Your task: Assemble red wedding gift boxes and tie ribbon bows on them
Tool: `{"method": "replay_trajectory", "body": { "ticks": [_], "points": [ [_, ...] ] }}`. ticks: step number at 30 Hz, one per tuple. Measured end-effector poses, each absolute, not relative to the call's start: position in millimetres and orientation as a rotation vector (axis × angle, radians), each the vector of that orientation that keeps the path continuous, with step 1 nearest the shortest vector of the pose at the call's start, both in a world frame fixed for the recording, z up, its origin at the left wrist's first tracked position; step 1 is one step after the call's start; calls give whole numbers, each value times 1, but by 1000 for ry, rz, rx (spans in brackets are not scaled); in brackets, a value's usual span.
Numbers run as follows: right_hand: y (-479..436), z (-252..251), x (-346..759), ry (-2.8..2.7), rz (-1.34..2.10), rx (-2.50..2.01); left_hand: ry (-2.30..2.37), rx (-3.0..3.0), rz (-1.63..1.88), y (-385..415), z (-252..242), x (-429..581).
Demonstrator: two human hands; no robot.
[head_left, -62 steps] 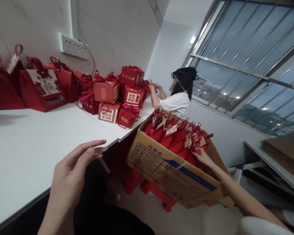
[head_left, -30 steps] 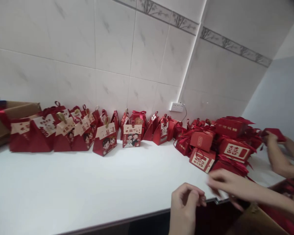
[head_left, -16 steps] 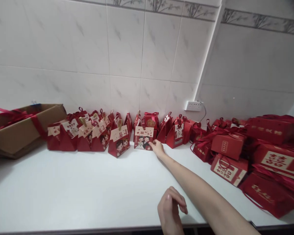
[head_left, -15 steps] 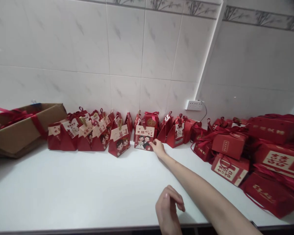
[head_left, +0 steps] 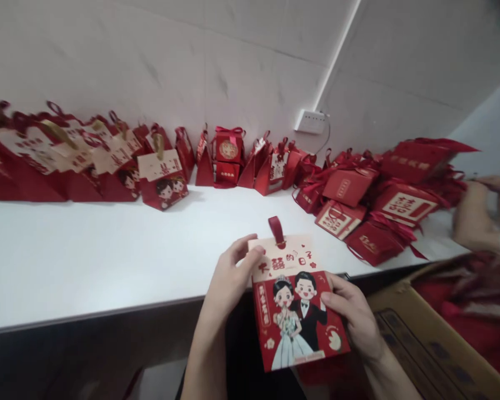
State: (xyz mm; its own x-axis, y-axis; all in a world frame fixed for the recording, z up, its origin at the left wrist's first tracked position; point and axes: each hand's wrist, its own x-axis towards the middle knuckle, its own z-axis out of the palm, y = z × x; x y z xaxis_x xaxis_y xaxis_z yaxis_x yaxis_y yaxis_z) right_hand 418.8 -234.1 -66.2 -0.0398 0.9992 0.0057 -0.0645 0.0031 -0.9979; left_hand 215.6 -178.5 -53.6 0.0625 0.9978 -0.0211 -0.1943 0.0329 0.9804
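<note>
A red gift box (head_left: 298,311) with a cream top flap, a ribbon loop and a cartoon bride and groom is held in front of me, just off the table's front edge. My left hand (head_left: 233,278) grips its upper left corner, thumb on the cream flap. On the right side of the box, my right hand (head_left: 354,311) has its thumb on the front; its other fingers are hidden behind. A similar cream-topped box (head_left: 164,180) stands on the white table (head_left: 108,250), apart from my hands.
Several red boxes (head_left: 104,172) line the wall at the left. A heap of red boxes (head_left: 350,189) lies at the right. Below it stands a cardboard carton (head_left: 425,344) with red things inside. Another person's hands (head_left: 479,216) are at the far right. A power strip (head_left: 311,121) is on the wall.
The bride-and-groom box has come off the table toward me, now in both hands. The view has shifted closer. Another person's hands and a carton now show at the right.
</note>
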Motion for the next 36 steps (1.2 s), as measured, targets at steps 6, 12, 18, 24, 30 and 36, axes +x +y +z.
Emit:
{"method": "replay_trajectory", "body": {
  "ticks": [6, 12, 18, 24, 30, 36],
  "points": [
    [-270, -64, 427, -1471, 967, -1192, 954, 1210, 1097, -196, -39, 238],
    [-284, -48, 423, -1878, 783, -1168, 944, 1276, 1219, -207, -27, 238],
    [-274, -44, 416, -1573, 215, -1196, 1043, 1287, 1338, -217, -26, 241],
    [-266, -23, 400, -1822, 95, -1161, 1031, 1388, 1344, -219, -28, 246],
    [-263, -21, 396, -1888, 104, -1184, 1068, 1379, 1343, -218, -29, 245],
    [-261, -24, 397, -1889, 87, -1186, 1078, 1365, 1315, -216, -28, 247]
  ]
}}
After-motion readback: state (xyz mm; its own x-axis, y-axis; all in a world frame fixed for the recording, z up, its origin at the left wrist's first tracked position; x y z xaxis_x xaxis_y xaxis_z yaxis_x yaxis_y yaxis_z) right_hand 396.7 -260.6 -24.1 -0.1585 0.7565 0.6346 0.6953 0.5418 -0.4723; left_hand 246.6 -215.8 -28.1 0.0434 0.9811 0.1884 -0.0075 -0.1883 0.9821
